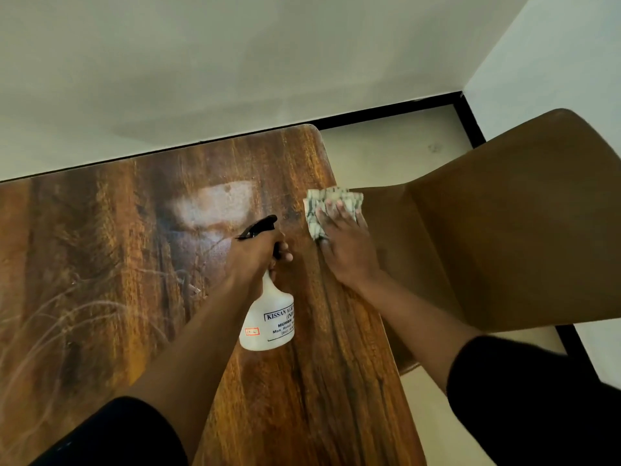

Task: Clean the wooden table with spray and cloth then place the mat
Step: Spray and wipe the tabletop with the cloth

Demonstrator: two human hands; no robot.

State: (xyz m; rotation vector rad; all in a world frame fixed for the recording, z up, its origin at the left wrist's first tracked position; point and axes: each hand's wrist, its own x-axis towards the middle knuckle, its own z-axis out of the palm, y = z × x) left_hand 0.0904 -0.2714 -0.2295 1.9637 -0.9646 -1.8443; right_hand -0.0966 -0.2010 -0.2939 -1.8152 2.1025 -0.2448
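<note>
Left hand [255, 253] wrapped round the neck of a white spray bottle [268, 317], black nozzle aimed over the wooden table [117, 264]. Right hand [346, 243] spread flat on a patterned cloth [331, 205] at the table's right edge (brown chair [504, 230] just beside).

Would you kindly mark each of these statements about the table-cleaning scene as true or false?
1. The left hand grips the white spray bottle by its black trigger head. True.
2. The right hand presses the patterned cloth near the right edge of the wooden table. True.
3. The spray bottle stands untouched on the brown chair. False: it is held over the table.
4. The cloth lies in the middle of the table with no hand on it. False: the right hand rests on it at the edge.
5. A mat covers the table. False: none is visible.
</note>
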